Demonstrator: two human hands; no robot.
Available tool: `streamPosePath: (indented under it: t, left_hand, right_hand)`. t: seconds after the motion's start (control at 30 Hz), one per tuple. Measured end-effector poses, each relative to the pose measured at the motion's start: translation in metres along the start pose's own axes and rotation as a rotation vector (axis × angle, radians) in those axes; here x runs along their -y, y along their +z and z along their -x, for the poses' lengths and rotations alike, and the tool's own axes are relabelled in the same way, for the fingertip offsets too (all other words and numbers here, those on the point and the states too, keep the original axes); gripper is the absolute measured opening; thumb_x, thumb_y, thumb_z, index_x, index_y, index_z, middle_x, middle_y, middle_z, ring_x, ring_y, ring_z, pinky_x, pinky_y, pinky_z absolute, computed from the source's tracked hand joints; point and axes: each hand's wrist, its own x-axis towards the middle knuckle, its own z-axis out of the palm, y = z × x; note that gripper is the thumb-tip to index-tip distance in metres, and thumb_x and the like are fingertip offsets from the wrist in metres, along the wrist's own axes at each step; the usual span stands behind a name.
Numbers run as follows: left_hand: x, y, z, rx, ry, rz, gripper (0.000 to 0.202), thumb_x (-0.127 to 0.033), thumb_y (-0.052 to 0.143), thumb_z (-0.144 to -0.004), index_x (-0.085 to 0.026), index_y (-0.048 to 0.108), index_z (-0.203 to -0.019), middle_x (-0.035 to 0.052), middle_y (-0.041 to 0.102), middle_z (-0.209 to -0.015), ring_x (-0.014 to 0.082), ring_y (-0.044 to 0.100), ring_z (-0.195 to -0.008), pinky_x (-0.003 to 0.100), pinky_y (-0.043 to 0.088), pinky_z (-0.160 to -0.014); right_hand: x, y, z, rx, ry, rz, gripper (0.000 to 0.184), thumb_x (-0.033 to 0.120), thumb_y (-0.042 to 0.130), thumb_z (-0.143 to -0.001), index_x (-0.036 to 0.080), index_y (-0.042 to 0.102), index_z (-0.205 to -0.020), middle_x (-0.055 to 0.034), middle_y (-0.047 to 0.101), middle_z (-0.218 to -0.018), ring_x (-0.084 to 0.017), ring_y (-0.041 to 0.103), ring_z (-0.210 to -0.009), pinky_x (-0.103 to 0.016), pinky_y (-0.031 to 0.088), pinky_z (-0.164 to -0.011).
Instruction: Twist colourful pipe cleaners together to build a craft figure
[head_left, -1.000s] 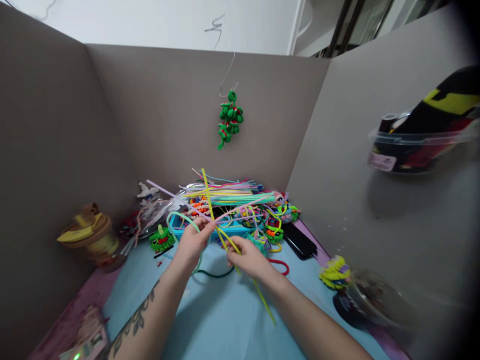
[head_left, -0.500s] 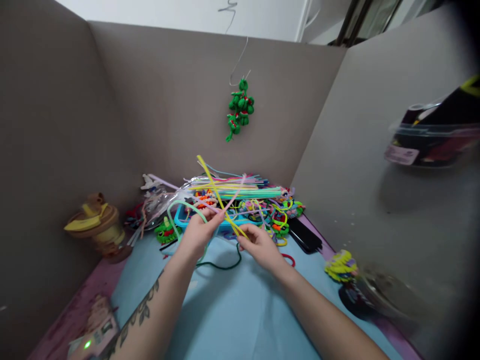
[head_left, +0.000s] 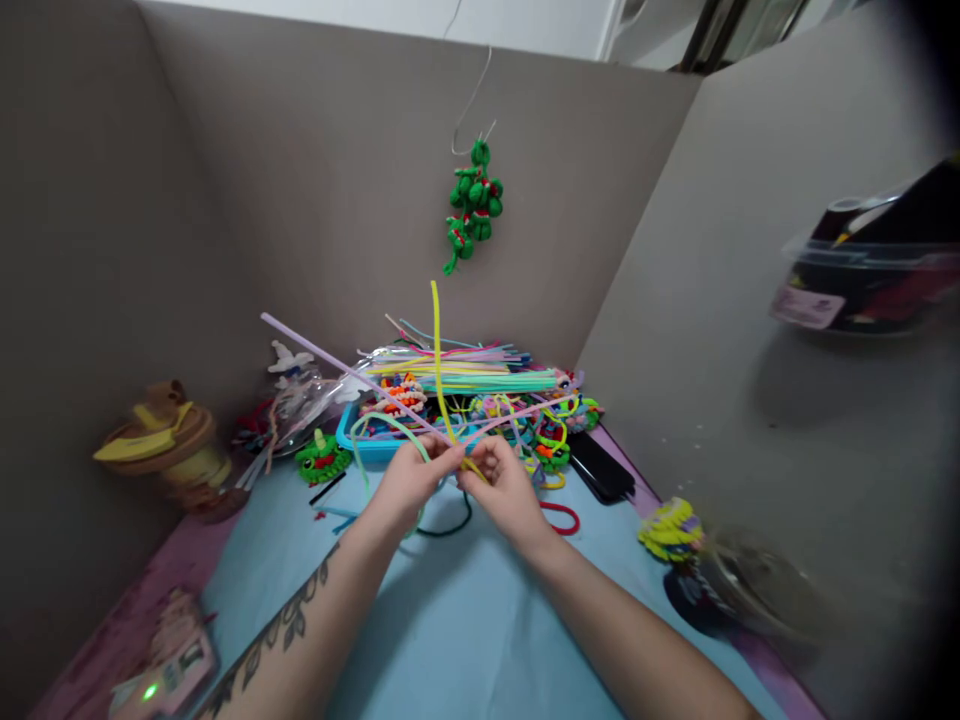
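My left hand and my right hand meet over the blue mat, both closed in pinches on a bundle of pipe cleaners. From between my fingers a yellow pipe cleaner stands up. A lilac one slants to the upper left, and a pink one stretches right. Around my left hand curves a mint green pipe cleaner in a loose loop. A dark green strand hangs or lies below the hands; I cannot tell which. My fingertips hide where the strands cross.
Behind the hands a blue tray holds colourful pieces, with a stack of pipe cleaners on top. A black phone lies right, a green figure left. Grey panels surround the blue mat; a green cluster hangs from a wire.
The hands have come closer together. The yellow pipe cleaner has swung more upright and the pink one now points right. The lilac one sticks out farther left. The view has shifted slightly.
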Motion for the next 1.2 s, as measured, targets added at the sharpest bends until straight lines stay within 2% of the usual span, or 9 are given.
streamPosePath:
  t: [0.17,0.33,0.5,0.57,0.73,0.97,1.2]
  left_hand:
    - [-0.006,-0.011,-0.004,-0.137,0.017,-0.012,0.032,-0.042,0.07,-0.067,-0.014,0.055,-0.068,-0.0084,0.037,-0.048,0.0035,0.024,-0.041,0.021,0.014,-0.04]
    - [-0.003,-0.01,-0.004,-0.094,0.01,-0.005,0.03,-0.041,0.069,-0.07,-0.013,0.056,-0.069,-0.0079,0.038,-0.048,0.0033,0.023,-0.041,0.02,0.014,-0.04]
    - [0.003,-0.001,-0.003,0.009,-0.055,-0.032,0.031,-0.04,0.07,-0.068,-0.011,0.062,-0.071,-0.0027,0.051,-0.055,0.0036,0.031,-0.044,0.02,0.016,-0.041]
    - [0.005,0.002,-0.002,0.011,-0.056,-0.029,0.03,-0.039,0.071,-0.067,-0.01,0.062,-0.07,-0.0019,0.052,-0.055,0.0038,0.032,-0.044,0.02,0.018,-0.042]
    - [0.005,0.004,-0.001,-0.045,-0.025,-0.013,0.029,-0.04,0.07,-0.067,-0.011,0.062,-0.068,-0.0021,0.052,-0.053,0.0048,0.034,-0.044,0.02,0.022,-0.043]
    - [0.006,0.006,0.0,-0.001,-0.059,-0.021,0.033,-0.044,0.071,-0.064,-0.012,0.062,-0.066,-0.002,0.051,-0.051,0.0066,0.037,-0.045,0.022,0.025,-0.045]
    - [0.004,0.006,0.001,0.011,-0.047,-0.052,0.033,-0.044,0.071,-0.066,-0.012,0.063,-0.071,-0.0033,0.049,-0.052,0.0062,0.033,-0.047,0.022,0.023,-0.047]
  right_hand:
    - [-0.005,0.002,0.002,0.059,0.172,0.012,0.02,0.025,0.064,-0.068,0.021,0.048,-0.079,0.0037,0.06,-0.065,-0.014,0.062,-0.058,-0.028,0.049,-0.059]
    - [-0.004,-0.001,0.0,0.183,0.247,0.041,0.012,0.024,0.061,-0.067,0.018,0.051,-0.07,0.0009,0.063,-0.064,-0.014,0.063,-0.057,-0.025,0.046,-0.056]
    - [-0.004,-0.006,-0.005,0.141,0.201,-0.025,0.011,0.024,0.063,-0.065,0.017,0.055,-0.069,0.0038,0.059,-0.061,-0.011,0.057,-0.052,-0.024,0.045,-0.054]
    - [-0.002,-0.007,-0.005,0.12,0.203,-0.038,0.014,0.025,0.065,-0.063,0.017,0.054,-0.068,0.0046,0.057,-0.06,-0.011,0.056,-0.052,-0.024,0.046,-0.054]
    - [0.0,-0.008,-0.002,0.152,0.208,0.029,0.018,0.032,0.063,-0.069,0.017,0.053,-0.068,0.0023,0.059,-0.06,-0.011,0.056,-0.052,-0.023,0.042,-0.052]
    - [-0.001,-0.01,-0.003,0.12,0.149,0.096,0.028,0.044,0.063,-0.073,0.019,0.052,-0.066,0.0026,0.056,-0.057,-0.011,0.05,-0.048,-0.023,0.038,-0.047]
    - [-0.009,-0.012,-0.004,0.075,-0.003,0.274,0.025,0.039,0.057,-0.079,0.018,0.051,-0.066,0.0034,0.047,-0.058,-0.011,0.043,-0.055,-0.023,0.034,-0.052]
